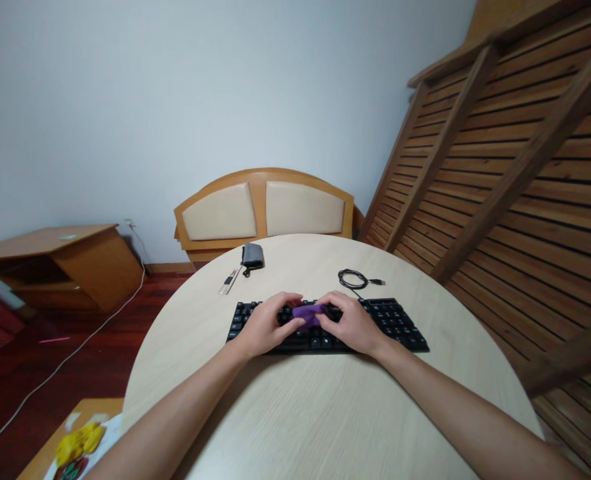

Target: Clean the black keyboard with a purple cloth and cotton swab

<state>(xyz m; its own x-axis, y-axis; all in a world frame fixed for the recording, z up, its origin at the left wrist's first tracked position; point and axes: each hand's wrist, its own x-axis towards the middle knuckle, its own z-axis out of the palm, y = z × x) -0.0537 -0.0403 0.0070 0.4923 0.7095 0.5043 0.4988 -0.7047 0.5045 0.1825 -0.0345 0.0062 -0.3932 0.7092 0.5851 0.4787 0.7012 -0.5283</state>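
Observation:
A black keyboard (398, 323) lies across the middle of a round pale wooden table (325, 413). Both hands rest on top of its centre. My left hand (268, 325) and my right hand (350, 322) are curled, with their fingertips pinched on a soft purple lump (308, 313) that looks like cleaning putty. The lump is pressed against the keys between the two hands. The keyboard's coiled black cable (354, 279) lies just behind it, with its plug pointing right.
A grey pouch (253, 255) and a thin white stick (230, 281) lie at the table's far edge. Behind are a wooden headboard (265, 207), slatted wooden panels (500, 173) at right, and a low cabinet (65, 263) at left. Yellow items (78, 441) sit at the lower left.

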